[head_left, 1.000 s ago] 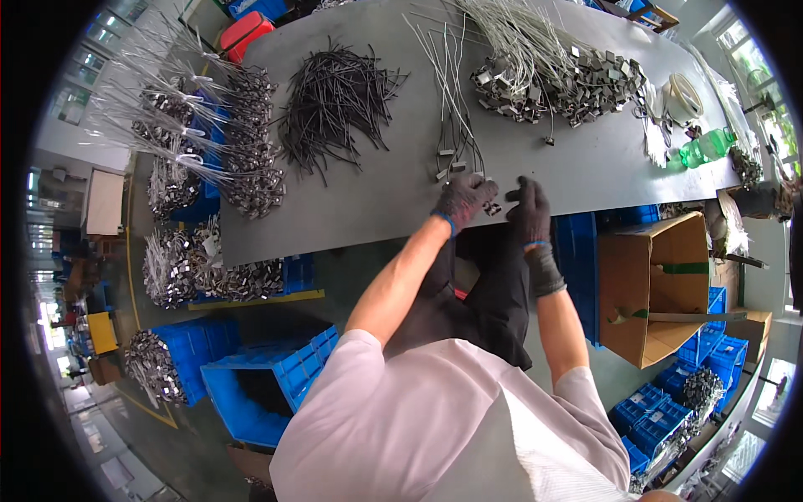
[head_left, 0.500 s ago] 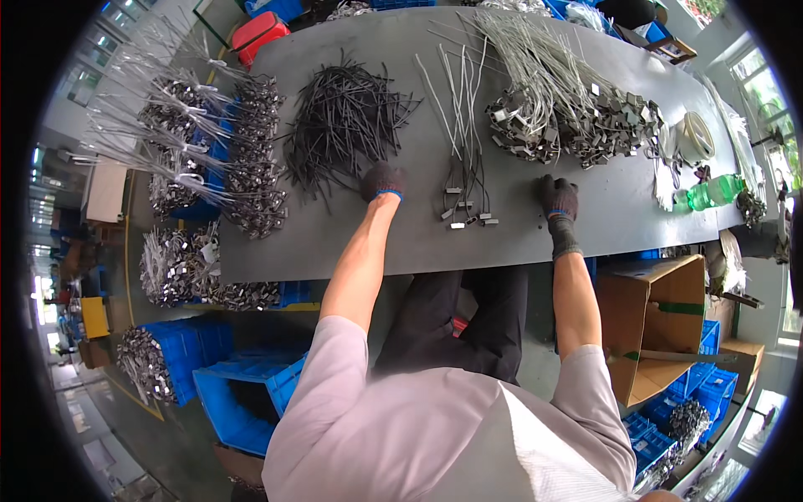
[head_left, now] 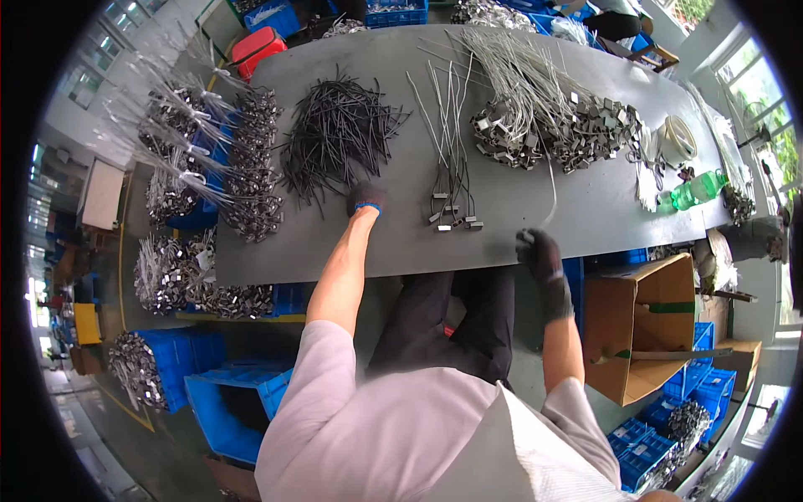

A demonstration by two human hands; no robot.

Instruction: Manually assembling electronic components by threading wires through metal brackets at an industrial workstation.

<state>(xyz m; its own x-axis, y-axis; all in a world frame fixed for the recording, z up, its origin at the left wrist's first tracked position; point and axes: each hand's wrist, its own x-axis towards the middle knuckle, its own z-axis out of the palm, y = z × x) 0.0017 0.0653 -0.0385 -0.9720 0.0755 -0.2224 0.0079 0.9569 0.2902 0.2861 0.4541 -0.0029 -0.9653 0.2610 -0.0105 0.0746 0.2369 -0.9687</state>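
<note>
My left hand (head_left: 366, 199), in a dark glove with a blue cuff edge, is curled closed at the near edge of a pile of thin black tubes (head_left: 339, 130); its fingertips are hidden. By the table's front edge, my gloved right hand (head_left: 539, 253) looks closed, slightly blurred, on a white wire (head_left: 553, 188). That wire runs up toward a heap of pale wires with metal pieces (head_left: 552, 134) at one end. Between my hands lies a small group of wires (head_left: 452, 159), dark-sleeved in their lower part and ending in small silvery blocks (head_left: 443, 227).
A grey table (head_left: 401, 251) spans the work area. At its right are a wire roll (head_left: 677, 138) and a green bottle (head_left: 698, 191). Bundled wires (head_left: 180, 167) stand left, with blue crates (head_left: 234, 402) below. A cardboard box (head_left: 640, 326) sits low right.
My right hand has drawn back toward the table's front edge, and a white wire now stretches between it and the heap. My left hand stays by the black tubes; the whole view has shifted slightly.
</note>
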